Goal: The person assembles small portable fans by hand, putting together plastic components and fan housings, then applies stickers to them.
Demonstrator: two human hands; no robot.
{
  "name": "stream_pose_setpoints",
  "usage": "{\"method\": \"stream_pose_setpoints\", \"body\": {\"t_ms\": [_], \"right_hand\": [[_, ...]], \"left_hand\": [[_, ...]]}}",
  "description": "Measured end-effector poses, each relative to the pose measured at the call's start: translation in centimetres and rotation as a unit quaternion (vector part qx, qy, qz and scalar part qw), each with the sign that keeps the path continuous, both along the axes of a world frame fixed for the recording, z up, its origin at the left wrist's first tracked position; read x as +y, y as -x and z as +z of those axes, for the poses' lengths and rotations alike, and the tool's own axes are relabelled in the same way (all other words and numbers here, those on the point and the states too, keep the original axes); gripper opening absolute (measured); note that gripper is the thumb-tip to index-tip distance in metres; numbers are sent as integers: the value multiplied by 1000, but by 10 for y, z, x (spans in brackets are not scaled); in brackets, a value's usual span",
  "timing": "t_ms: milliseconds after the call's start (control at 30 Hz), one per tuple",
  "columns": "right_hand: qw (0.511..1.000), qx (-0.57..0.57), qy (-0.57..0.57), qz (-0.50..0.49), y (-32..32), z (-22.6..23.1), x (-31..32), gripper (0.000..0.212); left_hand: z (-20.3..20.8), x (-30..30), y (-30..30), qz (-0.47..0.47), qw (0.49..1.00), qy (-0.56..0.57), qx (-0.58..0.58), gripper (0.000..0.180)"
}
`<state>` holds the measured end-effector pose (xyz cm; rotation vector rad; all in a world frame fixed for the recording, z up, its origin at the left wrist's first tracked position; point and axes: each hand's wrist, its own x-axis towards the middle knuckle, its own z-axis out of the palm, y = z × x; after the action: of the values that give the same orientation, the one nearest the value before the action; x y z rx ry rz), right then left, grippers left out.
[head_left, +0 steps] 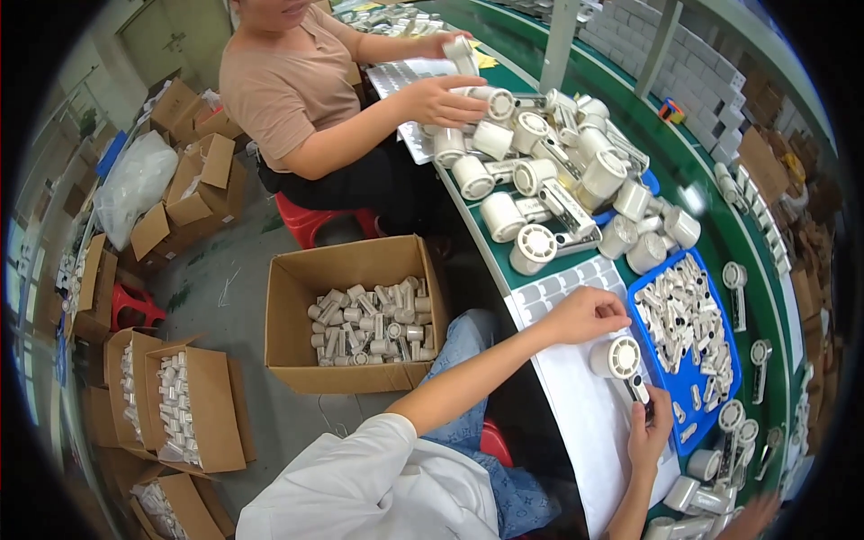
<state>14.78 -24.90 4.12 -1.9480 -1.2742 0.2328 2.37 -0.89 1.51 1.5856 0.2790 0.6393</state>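
The small white handheld fan (621, 364) lies on the white sheet (576, 405) near the counter's near edge; the right hand (650, 434) clamps its handle end, the left hand (585, 315), fingers curled, rests just beyond its round head.

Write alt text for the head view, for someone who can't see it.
A seated person's right hand holds a white handheld fan by its handle, the left hand resting at a sheet of grey stickers. Beside them, another person handles a heap of white fans on the green table.
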Motion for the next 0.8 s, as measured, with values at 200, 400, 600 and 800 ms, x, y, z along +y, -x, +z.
{"method": "stream_pose_setpoints", "body": {"t_ms": [200,400,600,800], "right_hand": [[1000,3,1,10,2,-1,-2,27],[999,-18,-28,8,-4,-3,-9,27],[999,10,6,30,1,2,-2,29],[1000,2,-5,25,2,7,-5,30]], "left_hand": [[-5,1,2,10,1000,2,15,19],[-14,-3,-10,12,1000,-3,-8,19],[-12,3,3,14,999,33,26,19],[-6,0,-1,-3,998,36,45,18]]}}
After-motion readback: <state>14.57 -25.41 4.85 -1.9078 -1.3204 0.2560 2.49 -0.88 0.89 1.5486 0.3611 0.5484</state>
